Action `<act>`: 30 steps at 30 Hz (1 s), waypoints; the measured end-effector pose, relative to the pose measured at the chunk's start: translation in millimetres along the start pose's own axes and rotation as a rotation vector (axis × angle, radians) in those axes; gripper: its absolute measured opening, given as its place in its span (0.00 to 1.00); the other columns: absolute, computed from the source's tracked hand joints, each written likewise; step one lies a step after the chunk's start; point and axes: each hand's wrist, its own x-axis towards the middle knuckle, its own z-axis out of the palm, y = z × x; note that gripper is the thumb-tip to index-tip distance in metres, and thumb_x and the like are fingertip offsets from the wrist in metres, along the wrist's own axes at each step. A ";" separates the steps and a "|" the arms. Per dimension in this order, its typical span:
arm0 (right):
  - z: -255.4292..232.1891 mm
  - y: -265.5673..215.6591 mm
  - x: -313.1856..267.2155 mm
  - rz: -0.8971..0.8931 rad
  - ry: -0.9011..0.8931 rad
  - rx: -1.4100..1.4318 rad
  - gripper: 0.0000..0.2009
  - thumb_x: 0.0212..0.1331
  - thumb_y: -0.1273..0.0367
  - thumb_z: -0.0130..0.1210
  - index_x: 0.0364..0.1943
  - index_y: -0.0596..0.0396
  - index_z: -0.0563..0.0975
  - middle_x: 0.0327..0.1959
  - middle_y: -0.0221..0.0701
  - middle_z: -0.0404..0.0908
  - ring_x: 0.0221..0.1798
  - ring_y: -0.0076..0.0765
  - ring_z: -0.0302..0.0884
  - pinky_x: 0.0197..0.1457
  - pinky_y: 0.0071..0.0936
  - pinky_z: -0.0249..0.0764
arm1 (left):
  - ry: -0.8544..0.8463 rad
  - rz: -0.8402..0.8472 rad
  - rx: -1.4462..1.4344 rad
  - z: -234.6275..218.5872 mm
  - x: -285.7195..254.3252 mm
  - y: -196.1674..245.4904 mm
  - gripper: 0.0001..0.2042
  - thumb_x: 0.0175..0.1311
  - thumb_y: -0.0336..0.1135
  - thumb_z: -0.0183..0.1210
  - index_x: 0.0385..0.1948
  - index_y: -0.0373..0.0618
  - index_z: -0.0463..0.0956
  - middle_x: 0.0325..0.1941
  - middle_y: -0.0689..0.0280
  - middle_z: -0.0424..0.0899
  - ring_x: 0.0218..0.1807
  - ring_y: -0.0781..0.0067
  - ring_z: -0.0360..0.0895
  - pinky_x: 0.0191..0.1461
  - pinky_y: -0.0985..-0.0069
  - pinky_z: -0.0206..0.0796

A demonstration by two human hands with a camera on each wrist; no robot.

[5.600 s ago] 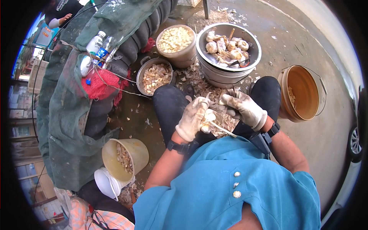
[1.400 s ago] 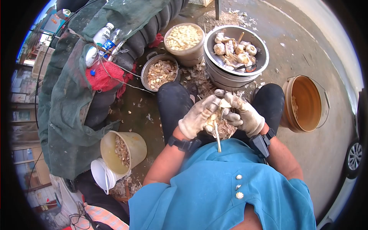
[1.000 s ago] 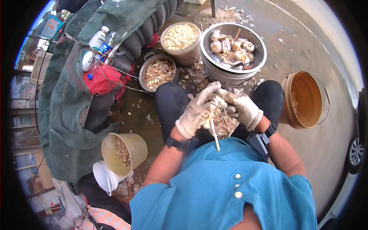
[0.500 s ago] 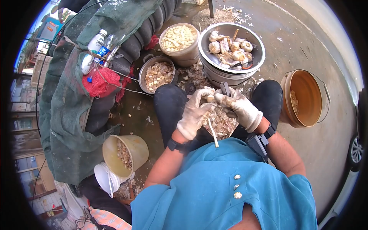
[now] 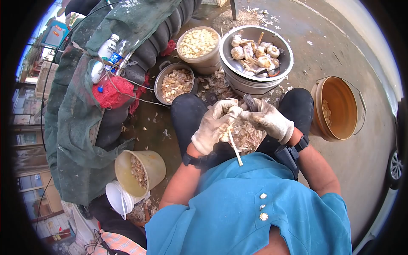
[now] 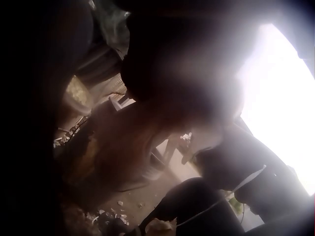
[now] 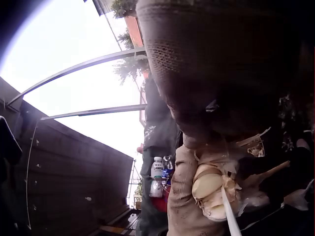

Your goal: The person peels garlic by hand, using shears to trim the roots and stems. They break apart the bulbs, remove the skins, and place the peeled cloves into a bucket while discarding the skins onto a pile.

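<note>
Both hands wear off-white gloves and meet above the lap in the head view. My left hand (image 5: 212, 127) holds a partly peeled garlic bulb (image 7: 209, 189), its pale cloves showing in the right wrist view. The bulb's long pale stem (image 5: 235, 146) hangs down toward the blue shirt. My right hand (image 5: 272, 121) has its fingertips right at the left fingertips and grips a short dark-grey flat tool (image 5: 250, 103) that sticks up past the fingers. The left wrist view is mostly dark.
A metal basin (image 5: 284, 47) of garlic bulbs sits on a bucket ahead. Left of it stand a tub (image 5: 204, 64) of peeled cloves and a pot (image 5: 159, 90) of cloves and skins. An orange bucket (image 5: 355, 108) is right; a cream bucket (image 5: 156, 170) lies tipped at left.
The hands were apart at first, then came together at the garlic. The dark-grey tool has come into sight and tilted; the stem has swung from pointing right to hanging down.
</note>
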 end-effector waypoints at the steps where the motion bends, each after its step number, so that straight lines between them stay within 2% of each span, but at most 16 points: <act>1: -0.6 -0.6 -1.3 0.016 0.056 -0.160 0.17 0.61 0.58 0.61 0.46 0.54 0.76 0.31 0.20 0.75 0.30 0.12 0.65 0.32 0.14 0.63 | -0.002 0.001 0.000 -2.5 1.3 -1.2 0.18 0.65 0.30 0.56 0.56 0.38 0.70 0.47 0.69 0.78 0.47 0.84 0.72 0.50 0.85 0.65; 2: 1.1 4.8 -2.6 -0.091 0.148 -0.337 0.21 0.62 0.57 0.60 0.49 0.60 0.75 0.40 0.30 0.80 0.41 0.24 0.74 0.45 0.22 0.71 | -0.023 0.012 -0.003 -7.1 2.9 -4.2 0.18 0.65 0.30 0.55 0.57 0.38 0.70 0.48 0.68 0.78 0.48 0.84 0.73 0.51 0.85 0.65; 3: -1.5 14.9 -0.4 -0.091 0.146 -0.337 0.21 0.62 0.57 0.60 0.49 0.60 0.75 0.40 0.30 0.80 0.41 0.24 0.74 0.45 0.22 0.71 | -0.042 0.022 -0.007 -10.2 2.6 -4.8 0.18 0.66 0.31 0.54 0.57 0.38 0.70 0.49 0.68 0.78 0.48 0.84 0.73 0.51 0.85 0.65; 5: -4.8 26.2 1.6 -0.111 0.181 -0.385 0.21 0.63 0.59 0.59 0.52 0.62 0.74 0.47 0.41 0.80 0.52 0.37 0.76 0.55 0.30 0.71 | -0.012 -0.007 0.049 -11.4 -0.9 -2.2 0.18 0.65 0.31 0.54 0.57 0.38 0.70 0.48 0.68 0.78 0.48 0.84 0.73 0.51 0.85 0.65; 6: -3.5 15.0 -6.3 -0.084 0.157 -0.575 0.18 0.66 0.61 0.55 0.52 0.61 0.73 0.45 0.47 0.80 0.51 0.48 0.78 0.53 0.34 0.72 | 0.015 -0.035 0.104 -10.8 -1.3 -1.1 0.19 0.65 0.30 0.55 0.57 0.38 0.70 0.48 0.68 0.79 0.48 0.83 0.73 0.51 0.85 0.66; 7: -4.1 17.1 -8.0 -0.083 0.157 -0.575 0.18 0.66 0.61 0.55 0.52 0.61 0.73 0.45 0.47 0.80 0.51 0.48 0.78 0.53 0.34 0.72 | 0.015 -0.036 0.104 -11.2 -0.8 -3.1 0.19 0.65 0.30 0.55 0.57 0.38 0.70 0.48 0.68 0.79 0.48 0.83 0.73 0.51 0.85 0.66; 9: -6.5 24.6 -10.5 -0.206 0.141 -0.666 0.16 0.67 0.64 0.52 0.53 0.60 0.73 0.41 0.47 0.80 0.47 0.54 0.79 0.50 0.38 0.74 | -0.012 0.002 0.038 -13.2 0.5 -8.6 0.19 0.64 0.29 0.56 0.57 0.39 0.70 0.47 0.68 0.79 0.47 0.83 0.73 0.50 0.84 0.66; 10: -7.6 29.6 -8.5 -0.206 0.141 -0.666 0.16 0.67 0.64 0.52 0.53 0.60 0.73 0.41 0.47 0.80 0.47 0.54 0.79 0.50 0.38 0.74 | -0.012 0.002 0.038 -13.5 0.8 -10.1 0.19 0.64 0.29 0.56 0.57 0.39 0.70 0.47 0.68 0.79 0.47 0.83 0.73 0.50 0.84 0.66; 12: -6.3 34.1 -4.8 -0.353 0.169 -0.822 0.14 0.67 0.66 0.51 0.52 0.57 0.73 0.38 0.47 0.81 0.43 0.56 0.80 0.46 0.41 0.76 | -0.038 0.025 -0.003 -13.1 1.2 -11.3 0.18 0.64 0.28 0.56 0.56 0.39 0.71 0.46 0.69 0.78 0.46 0.84 0.73 0.49 0.84 0.66; 13: -6.9 33.4 -6.2 -0.353 0.169 -0.822 0.14 0.67 0.66 0.51 0.52 0.57 0.73 0.38 0.47 0.81 0.43 0.56 0.80 0.46 0.41 0.76 | -0.038 0.024 -0.002 -12.9 0.9 -11.1 0.18 0.64 0.28 0.56 0.56 0.39 0.71 0.46 0.69 0.78 0.46 0.84 0.73 0.49 0.84 0.66; 15: -0.3 17.4 -10.9 -0.183 0.108 -0.839 0.13 0.66 0.67 0.51 0.52 0.54 0.74 0.37 0.48 0.81 0.43 0.56 0.80 0.43 0.43 0.76 | -0.034 0.025 0.103 -12.1 0.2 -9.2 0.18 0.64 0.28 0.56 0.55 0.39 0.71 0.45 0.69 0.78 0.42 0.85 0.72 0.44 0.86 0.66; 21: -0.1 21.5 -12.1 -0.192 0.118 -0.834 0.11 0.66 0.66 0.51 0.49 0.52 0.75 0.34 0.46 0.80 0.39 0.55 0.79 0.40 0.42 0.75 | -0.072 0.015 0.198 -12.4 -2.1 -5.5 0.17 0.63 0.28 0.56 0.54 0.39 0.72 0.42 0.71 0.78 0.35 0.89 0.69 0.36 0.90 0.62; 25: -1.5 19.4 -13.4 -0.206 0.090 -0.876 0.11 0.66 0.66 0.51 0.48 0.53 0.76 0.33 0.45 0.79 0.38 0.52 0.79 0.41 0.40 0.74 | -0.081 -0.032 0.184 -16.7 1.3 -8.7 0.17 0.63 0.28 0.57 0.54 0.39 0.72 0.41 0.71 0.77 0.35 0.90 0.68 0.36 0.90 0.62; 28: -1.1 13.8 -15.3 -0.152 0.033 -0.825 0.12 0.67 0.66 0.50 0.50 0.53 0.76 0.35 0.44 0.80 0.40 0.50 0.79 0.43 0.39 0.74 | -0.116 -0.005 0.250 -24.8 1.6 -10.4 0.16 0.63 0.30 0.57 0.53 0.38 0.73 0.38 0.72 0.77 0.32 0.89 0.69 0.34 0.90 0.62; 30: -1.7 15.1 -14.5 -0.078 0.004 -0.718 0.13 0.68 0.66 0.49 0.52 0.54 0.75 0.38 0.44 0.80 0.42 0.47 0.79 0.46 0.37 0.74 | -0.146 -0.063 0.266 -27.9 0.8 -8.0 0.16 0.64 0.32 0.58 0.52 0.38 0.73 0.36 0.71 0.78 0.29 0.87 0.71 0.31 0.88 0.63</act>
